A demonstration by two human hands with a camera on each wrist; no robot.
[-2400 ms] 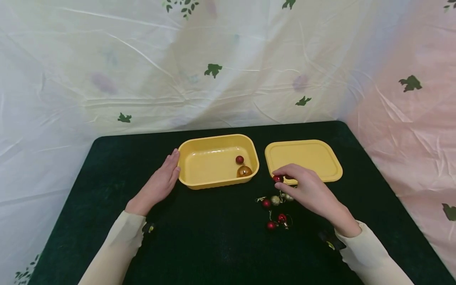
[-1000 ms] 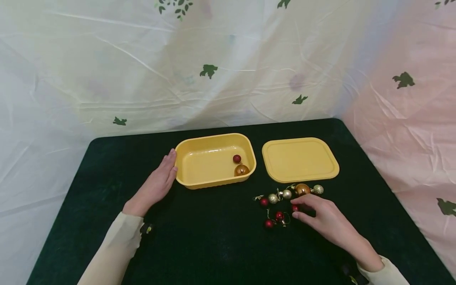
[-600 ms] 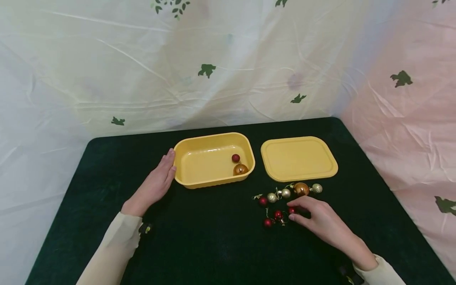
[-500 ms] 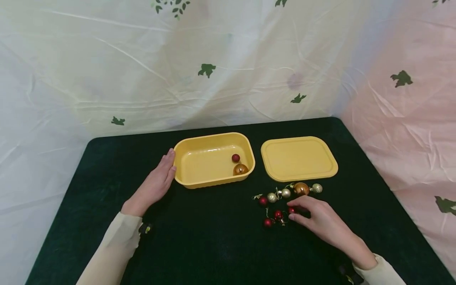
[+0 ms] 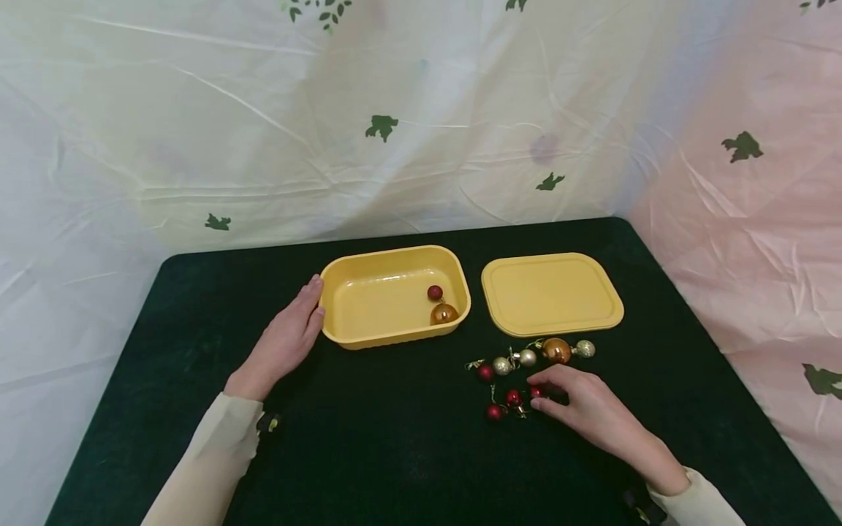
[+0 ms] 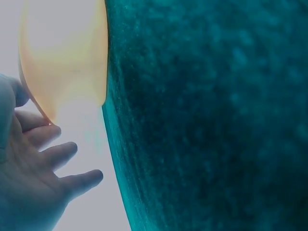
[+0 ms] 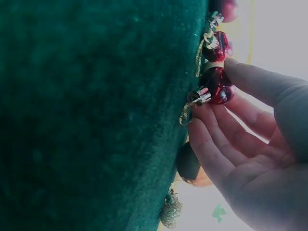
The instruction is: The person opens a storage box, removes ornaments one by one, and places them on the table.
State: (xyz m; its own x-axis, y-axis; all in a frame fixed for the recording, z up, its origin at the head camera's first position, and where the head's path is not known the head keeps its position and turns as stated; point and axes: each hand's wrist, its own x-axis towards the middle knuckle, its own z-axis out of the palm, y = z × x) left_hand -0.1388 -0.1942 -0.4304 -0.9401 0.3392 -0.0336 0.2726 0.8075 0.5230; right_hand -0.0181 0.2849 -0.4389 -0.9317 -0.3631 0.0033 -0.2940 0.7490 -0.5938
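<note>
Thumb and fingers of my right hand [image 5: 588, 405] pinch a shiny red bauble [image 7: 219, 85] low at the table; its gold cap and loop show in the right wrist view. Just left of it lie more red baubles [image 5: 514, 397]. Behind them are pale gold baubles [image 5: 502, 366] and a larger amber bauble [image 5: 557, 351]. My left hand [image 5: 286, 340] rests with extended fingers against the left end of the yellow box [image 5: 388, 340]. Inside the box, near its right end, sit a small red bauble [image 5: 435, 293] and a larger amber one.
A yellow lid [image 5: 552, 292] lies flat to the right of the box, behind the baubles. The dark green table [image 5: 395, 453] has its far edge against a patterned cloth backdrop [image 5: 460, 146]. A glittery gold bauble [image 5: 585, 348] lies at the right of the row.
My right hand has brought the red bauble from over the lid's near edge down beside the other red ones, then shifted slightly left. My left hand stays at the box.
</note>
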